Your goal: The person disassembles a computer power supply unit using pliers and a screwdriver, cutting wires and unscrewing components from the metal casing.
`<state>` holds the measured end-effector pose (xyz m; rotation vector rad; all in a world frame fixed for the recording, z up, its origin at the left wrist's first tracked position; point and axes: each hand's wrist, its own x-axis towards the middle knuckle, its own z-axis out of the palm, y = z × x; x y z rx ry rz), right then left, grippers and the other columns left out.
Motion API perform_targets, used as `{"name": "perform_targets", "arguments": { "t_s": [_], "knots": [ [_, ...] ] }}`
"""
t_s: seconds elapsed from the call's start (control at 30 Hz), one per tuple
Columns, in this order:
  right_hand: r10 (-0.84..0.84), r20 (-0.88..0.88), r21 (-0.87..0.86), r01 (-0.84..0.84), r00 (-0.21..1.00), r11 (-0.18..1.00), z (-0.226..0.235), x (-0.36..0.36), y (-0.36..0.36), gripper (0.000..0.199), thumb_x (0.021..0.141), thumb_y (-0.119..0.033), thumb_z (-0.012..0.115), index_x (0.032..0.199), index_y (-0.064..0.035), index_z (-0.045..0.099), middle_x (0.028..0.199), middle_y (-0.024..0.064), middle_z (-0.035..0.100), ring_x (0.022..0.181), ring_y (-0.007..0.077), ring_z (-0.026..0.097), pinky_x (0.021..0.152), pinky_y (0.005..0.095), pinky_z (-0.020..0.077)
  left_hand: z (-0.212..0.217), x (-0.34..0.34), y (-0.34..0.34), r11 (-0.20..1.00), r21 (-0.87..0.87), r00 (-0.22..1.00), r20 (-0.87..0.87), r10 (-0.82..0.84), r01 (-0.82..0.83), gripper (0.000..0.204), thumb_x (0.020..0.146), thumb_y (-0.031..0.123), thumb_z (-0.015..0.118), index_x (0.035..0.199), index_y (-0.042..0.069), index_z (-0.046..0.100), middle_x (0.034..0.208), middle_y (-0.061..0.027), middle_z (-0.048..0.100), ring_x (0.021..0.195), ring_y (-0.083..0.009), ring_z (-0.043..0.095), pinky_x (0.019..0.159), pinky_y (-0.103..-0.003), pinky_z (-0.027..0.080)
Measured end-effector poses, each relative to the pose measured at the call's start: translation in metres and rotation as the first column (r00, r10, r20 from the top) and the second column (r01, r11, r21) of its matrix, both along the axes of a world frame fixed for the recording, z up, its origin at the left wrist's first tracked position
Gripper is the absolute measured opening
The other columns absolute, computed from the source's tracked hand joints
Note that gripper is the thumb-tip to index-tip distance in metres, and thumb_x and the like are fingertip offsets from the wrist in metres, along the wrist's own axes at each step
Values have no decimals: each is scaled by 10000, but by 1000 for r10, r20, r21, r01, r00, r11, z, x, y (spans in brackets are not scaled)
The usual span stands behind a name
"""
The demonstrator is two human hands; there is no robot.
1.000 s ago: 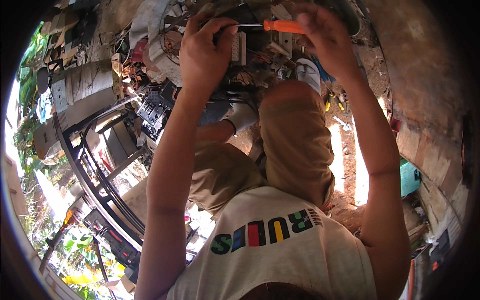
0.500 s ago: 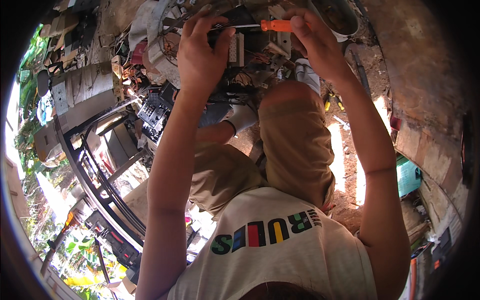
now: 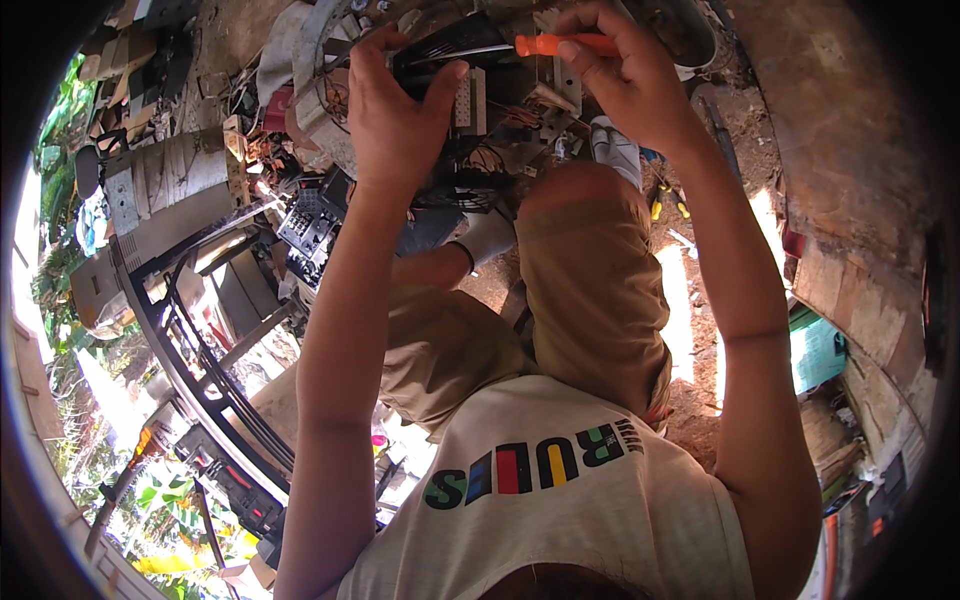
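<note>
At the top of the view, my right hand (image 3: 628, 85) is closed around the orange handle of a screwdriver (image 3: 548, 45). Its metal shaft points left, over a black slotted piece (image 3: 455, 38) that looks like a vented cover. My left hand (image 3: 395, 125) grips the near left edge of that piece, thumb and fingers apart around it. Whether the screwdriver's tip touches the piece I cannot tell. Just below lies a pale strip with rows of small holes (image 3: 470, 102). Dark coiled wires (image 3: 475, 180) sit nearer to my knees.
Pliers with yellow grips (image 3: 668, 202) lie on the dirt floor right of my knee. A metal basin (image 3: 705, 55) stands at the upper right. Black electronic parts (image 3: 315, 215) and a long curved dark frame (image 3: 190, 370) are on my left. Beyond my right arm sits a teal container (image 3: 818, 350).
More of the black slotted piece shows now, as my left fingers have shifted left on it. The screwdriver has moved slightly left, and my right fingers have lifted and changed their hold on its handle.
</note>
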<state>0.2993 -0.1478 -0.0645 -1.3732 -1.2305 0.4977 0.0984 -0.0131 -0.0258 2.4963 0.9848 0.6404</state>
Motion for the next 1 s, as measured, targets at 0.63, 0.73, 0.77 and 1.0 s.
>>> {"name": "perform_targets", "arguments": {
  "t_s": [0.63, 0.73, 0.77, 1.0],
  "knots": [
    [19, -512, -183, -130, 859, 974, 7, -9, -3, 343, 962, -102, 642, 1275, -45, 515, 1062, 74, 637, 968, 158, 643, 851, 301, 522, 0, 1, 0, 1000, 30, 1000, -6, -7, 7, 598, 776, 252, 832, 1191, 16, 473, 1186, -186, 575, 1115, -384, 569, 941, -453, 465],
    [54, -188, -79, -69, 981, 994, 12, -5, -5, 321, 959, -102, 644, 1254, -36, 537, 1054, 89, 660, 977, 198, 658, 859, 316, 524, 2, 3, -3, 1000, -12, 1000, -7, 9, -9, 614, 780, 247, 828, 1216, 14, 463, 1168, -184, 575, 1090, -384, 573, 941, -454, 464],
    [20, -74, 16, -19, 997, 1000, 4, -5, -2, 301, 963, -94, 632, 1244, -34, 546, 1040, 91, 665, 970, 210, 662, 852, 319, 524, 2, 3, -3, 1000, -7, 1000, -5, 9, -10, 635, 773, 260, 834, 1224, 14, 461, 1165, -182, 575, 1085, -379, 574, 934, -450, 469],
    [-93, 47, 44, 91, 995, 995, -9, -8, 7, 263, 1004, -267, 591, 1194, -86, 606, 843, 13, 587, 776, 70, 550, 667, 230, 454, -8, -11, 5, 932, -329, 961, 169, 217, -153, 666, 766, 211, 781, 1292, -6, 436, 1206, -185, 600, 1086, -285, 615, 914, -388, 504]
  ]
}}
